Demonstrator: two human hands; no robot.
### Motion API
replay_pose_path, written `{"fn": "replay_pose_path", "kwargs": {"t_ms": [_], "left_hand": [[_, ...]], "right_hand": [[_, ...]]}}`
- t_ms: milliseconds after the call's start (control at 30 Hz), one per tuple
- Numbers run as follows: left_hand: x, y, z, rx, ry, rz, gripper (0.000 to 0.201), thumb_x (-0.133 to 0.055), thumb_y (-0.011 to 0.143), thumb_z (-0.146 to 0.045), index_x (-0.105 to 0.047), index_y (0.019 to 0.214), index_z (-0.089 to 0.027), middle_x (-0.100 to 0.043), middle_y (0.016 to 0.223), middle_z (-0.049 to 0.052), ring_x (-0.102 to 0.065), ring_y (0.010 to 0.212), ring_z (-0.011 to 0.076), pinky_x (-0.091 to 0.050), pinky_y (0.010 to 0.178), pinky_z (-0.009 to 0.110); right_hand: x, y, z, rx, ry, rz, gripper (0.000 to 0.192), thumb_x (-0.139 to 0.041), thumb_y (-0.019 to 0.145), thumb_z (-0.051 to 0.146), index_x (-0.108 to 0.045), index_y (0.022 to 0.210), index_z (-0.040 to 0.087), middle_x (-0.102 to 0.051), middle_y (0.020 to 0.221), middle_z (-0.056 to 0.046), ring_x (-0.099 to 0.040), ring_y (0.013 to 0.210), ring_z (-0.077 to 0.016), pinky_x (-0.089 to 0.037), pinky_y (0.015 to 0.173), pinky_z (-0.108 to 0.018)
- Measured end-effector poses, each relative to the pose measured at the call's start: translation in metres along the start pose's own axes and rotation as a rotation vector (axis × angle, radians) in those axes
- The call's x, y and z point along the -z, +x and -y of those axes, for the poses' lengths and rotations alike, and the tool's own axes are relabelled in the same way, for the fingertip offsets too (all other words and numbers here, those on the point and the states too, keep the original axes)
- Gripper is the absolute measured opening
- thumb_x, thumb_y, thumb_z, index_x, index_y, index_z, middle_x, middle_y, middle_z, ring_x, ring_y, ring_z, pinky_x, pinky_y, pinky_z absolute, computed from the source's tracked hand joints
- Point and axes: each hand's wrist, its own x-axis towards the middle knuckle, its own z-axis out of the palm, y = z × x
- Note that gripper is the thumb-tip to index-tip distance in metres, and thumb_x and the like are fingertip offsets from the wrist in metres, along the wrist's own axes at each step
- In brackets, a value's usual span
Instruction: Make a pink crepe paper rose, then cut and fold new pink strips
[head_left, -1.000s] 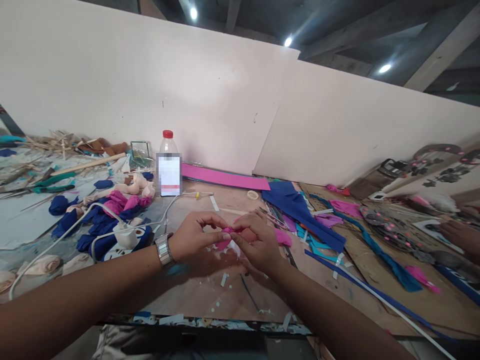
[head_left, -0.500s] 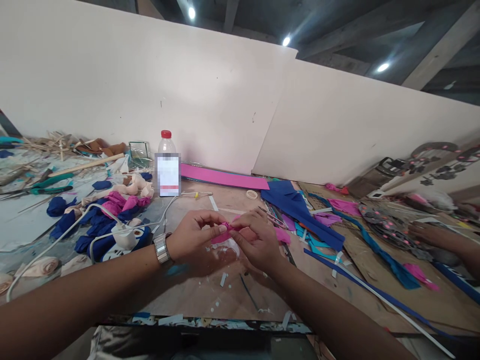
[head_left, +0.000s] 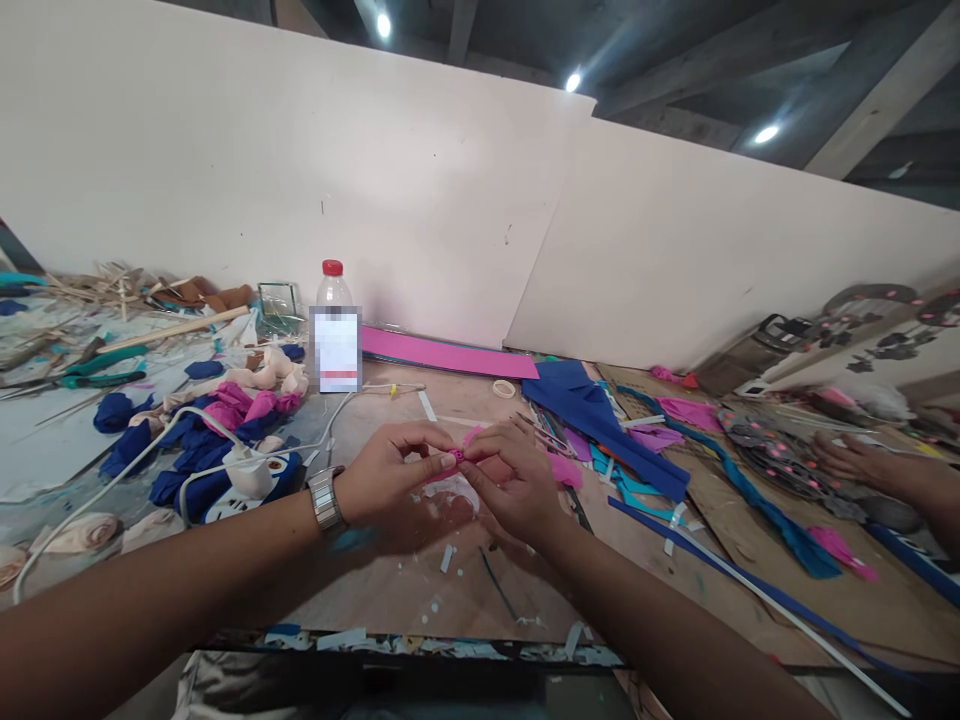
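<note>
- Take the small pink piece (head_left: 456, 456) as the centre of the clock, twelve pointing away from the person: it is held between the two hands, above the near-middle of the desk (head_left: 367, 600).
- Both hands are closed on it, left hand (head_left: 394, 465) at nine, right hand (head_left: 517, 475) at three; each seems to pinch between thumb and fingertips, probably because so small a piece needs a fine grip from both sides.
- The grip sits in front of the body, likely so that the eyes look straight down onto it.
- The phone (head_left: 339, 350) stands upright between ten and eleven, screen toward the person, just in front of the bottle (head_left: 333, 285), which may serve as its prop; whether they touch cannot be told.
- The long pink strip (head_left: 450, 353) lies at twelve along the wall and the blue sheets (head_left: 607, 420) between two and three, perhaps set aside to leave elbow room.
- At nine, crumpled blue and pink pieces (head_left: 232, 405) lie heaped beside the white plug (head_left: 251, 472).
- As for pose, the left forearm reaches in from eight, the right from four; the wrists turn inward, thumbs toward the person, fingers curled over the far side. A metal watch (head_left: 325, 497) circles the left wrist.
- Another person's hand (head_left: 847, 462) is well apart at three.
</note>
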Motion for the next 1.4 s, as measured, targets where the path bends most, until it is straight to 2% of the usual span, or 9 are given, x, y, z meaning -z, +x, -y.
{"fn": "replay_pose_path", "kwargs": {"t_ms": [200, 367, 500, 700, 967, 1067, 1167, 1300, 1400], "left_hand": [[-0.0002, -0.0011, -0.0041, -0.055, 0.189, 0.033, 0.025, -0.063, 0.095, -0.037, -0.079, 0.098, -0.018, -0.075, 0.097, 0.008, -0.066, 0.091, 0.0186, -0.05, 0.082, 0.03], [-0.0009, -0.0021, -0.006, -0.092, 0.276, 0.008, 0.023, -0.068, 0.091, -0.036, -0.077, 0.102, -0.018, -0.075, 0.099, 0.008, -0.066, 0.091, 0.0188, -0.049, 0.079, 0.029], [-0.001, -0.0014, -0.0044, -0.067, 0.249, 0.017, 0.024, -0.063, 0.094, -0.037, -0.075, 0.101, -0.017, -0.075, 0.095, 0.006, -0.064, 0.087, 0.0174, -0.049, 0.079, 0.029], [-0.0004, -0.0007, -0.0031, -0.026, 0.173, 0.031, 0.03, -0.059, 0.097, -0.041, -0.074, 0.102, -0.016, -0.075, 0.1, 0.007, -0.065, 0.092, 0.0191, -0.049, 0.085, 0.031], [-0.0006, -0.0017, -0.0038, -0.079, 0.243, 0.044, 0.031, -0.057, 0.098, -0.042, -0.076, 0.103, -0.018, -0.075, 0.1, 0.008, -0.066, 0.092, 0.0195, -0.05, 0.086, 0.032], [-0.0004, -0.0021, -0.0031, -0.108, 0.276, 0.044, 0.03, -0.056, 0.098, -0.041, -0.076, 0.105, -0.019, -0.075, 0.1, 0.008, -0.065, 0.092, 0.0193, -0.049, 0.085, 0.031], [-0.0007, -0.0024, -0.0023, -0.112, 0.294, 0.059, 0.031, -0.054, 0.1, -0.04, -0.076, 0.103, -0.018, -0.074, 0.097, 0.007, -0.065, 0.09, 0.0185, -0.049, 0.082, 0.03], [-0.002, -0.0023, -0.0023, -0.086, 0.316, 0.082, 0.034, -0.053, 0.1, -0.043, -0.075, 0.1, -0.018, -0.072, 0.09, 0.006, -0.063, 0.084, 0.0176, -0.048, 0.077, 0.029], [-0.0032, -0.002, -0.0023, -0.06, 0.309, 0.081, 0.032, -0.055, 0.098, -0.043, -0.074, 0.105, -0.018, -0.073, 0.095, 0.006, -0.062, 0.084, 0.0175, -0.047, 0.077, 0.028]], "right_hand": [[-0.0012, -0.0008, 0.0003, -0.013, 0.012, -0.018, 0.007, -0.071, 0.089, 0.028, -0.066, 0.087, 0.025, -0.071, 0.084, -0.001, -0.063, 0.083, -0.0206, -0.044, 0.085, -0.04], [-0.0025, -0.0015, 0.0, -0.028, 0.024, -0.02, 0.008, -0.071, 0.09, 0.029, -0.065, 0.089, 0.024, -0.07, 0.084, -0.001, -0.063, 0.082, -0.0199, -0.044, 0.081, -0.038], [-0.0026, -0.0014, -0.0022, -0.042, 0.017, -0.019, 0.009, -0.072, 0.09, 0.03, -0.065, 0.089, 0.025, -0.07, 0.083, -0.001, -0.062, 0.08, -0.0198, -0.045, 0.079, -0.038], [-0.0005, 0.0004, -0.0015, -0.022, 0.02, -0.017, 0.006, -0.071, 0.091, 0.029, -0.067, 0.09, 0.025, -0.071, 0.082, -0.002, -0.063, 0.08, -0.0204, -0.045, 0.08, -0.039], [-0.0015, -0.0003, -0.0023, -0.027, -0.009, 0.005, 0.009, -0.068, 0.092, 0.031, -0.065, 0.085, 0.025, -0.069, 0.081, -0.001, -0.061, 0.079, -0.0203, -0.045, 0.082, -0.039], [-0.0024, -0.0017, -0.0042, -0.036, -0.007, -0.001, 0.007, -0.069, 0.092, 0.031, -0.067, 0.094, 0.025, -0.069, 0.086, -0.002, -0.062, 0.082, -0.0205, -0.046, 0.083, -0.04], [-0.0026, -0.0026, -0.0051, -0.013, 0.002, 0.023, 0.016, -0.065, 0.094, 0.029, -0.07, 0.109, 0.028, -0.067, 0.097, -0.005, -0.062, 0.093, -0.0221, -0.048, 0.084, -0.039], [-0.003, -0.0023, -0.0047, 0.013, 0.002, 0.036, 0.015, -0.059, 0.097, 0.026, -0.071, 0.106, 0.027, -0.064, 0.101, -0.007, -0.061, 0.097, -0.0231, -0.049, 0.085, -0.04], [-0.0041, -0.0022, -0.0056, 0.002, 0.013, 0.033, 0.012, -0.057, 0.098, 0.027, -0.068, 0.105, 0.025, -0.065, 0.101, -0.007, -0.061, 0.099, -0.0238, -0.049, 0.088, -0.041]]}}
